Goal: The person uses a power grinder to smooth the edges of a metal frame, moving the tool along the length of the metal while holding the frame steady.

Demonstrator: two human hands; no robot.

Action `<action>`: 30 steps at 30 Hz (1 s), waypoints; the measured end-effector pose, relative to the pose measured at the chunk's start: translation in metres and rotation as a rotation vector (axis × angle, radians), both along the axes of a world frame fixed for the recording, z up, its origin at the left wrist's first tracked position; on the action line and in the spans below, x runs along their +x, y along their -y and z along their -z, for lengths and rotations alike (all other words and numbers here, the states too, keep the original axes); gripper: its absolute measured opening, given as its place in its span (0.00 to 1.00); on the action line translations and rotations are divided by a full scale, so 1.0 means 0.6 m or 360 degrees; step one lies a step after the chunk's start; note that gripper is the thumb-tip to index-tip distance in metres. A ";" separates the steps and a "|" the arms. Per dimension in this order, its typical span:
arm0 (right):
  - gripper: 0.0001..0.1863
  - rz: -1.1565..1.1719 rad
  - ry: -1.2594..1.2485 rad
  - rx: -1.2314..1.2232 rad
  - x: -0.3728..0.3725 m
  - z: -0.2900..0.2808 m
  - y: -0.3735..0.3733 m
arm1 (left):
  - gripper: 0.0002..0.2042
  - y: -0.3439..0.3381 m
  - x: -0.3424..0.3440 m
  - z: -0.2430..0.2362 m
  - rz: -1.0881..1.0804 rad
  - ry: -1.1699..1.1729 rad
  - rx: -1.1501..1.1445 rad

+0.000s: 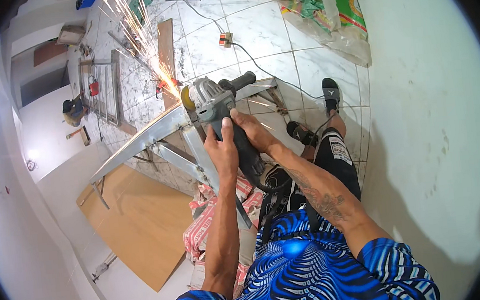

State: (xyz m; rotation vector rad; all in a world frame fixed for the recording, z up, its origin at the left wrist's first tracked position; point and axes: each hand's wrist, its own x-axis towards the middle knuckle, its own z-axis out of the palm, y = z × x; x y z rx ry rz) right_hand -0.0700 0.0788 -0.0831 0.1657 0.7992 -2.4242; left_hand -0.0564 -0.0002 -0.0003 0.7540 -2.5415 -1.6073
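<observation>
Both my hands are closed around the dark body of an angle grinder (222,108). My left hand (222,151) wraps it from the left, thumb along the top. My right hand (252,132) grips it from the right, close beside the left. The side handle (243,81) sticks out to the right with no hand on it. A yellowish disc (188,98) at the tool's head meets the end of a grey metal frame (164,127), and bright sparks (148,52) fly away toward the far left. The exact contact point is lost in the glare.
A power cord (276,77) runs over the tiles to a small socket box (225,40). Plastic sacks (319,11) lie at far right. Red-and-white bags (204,224) and a brown board (134,216) lie below the frame. Another person (74,110) crouches near a metal grille (100,91) at far left.
</observation>
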 end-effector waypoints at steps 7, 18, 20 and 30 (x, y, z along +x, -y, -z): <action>0.32 -0.0022 -0.0030 0.0070 -0.011 0.007 0.000 | 0.18 0.004 -0.005 0.007 0.0055 0.0026 -0.0006; 0.33 -0.0028 -0.0066 0.0035 -0.010 -0.006 -0.009 | 0.17 -0.001 -0.005 0.003 -0.0016 -0.0022 0.0018; 0.33 -0.0051 -0.0031 0.0002 -0.013 -0.003 -0.009 | 0.17 -0.003 -0.007 0.005 -0.0020 -0.0033 0.0031; 0.30 -0.0066 0.0028 0.0126 -0.029 -0.043 -0.039 | 0.20 -0.015 -0.020 -0.014 0.0023 -0.0023 0.0066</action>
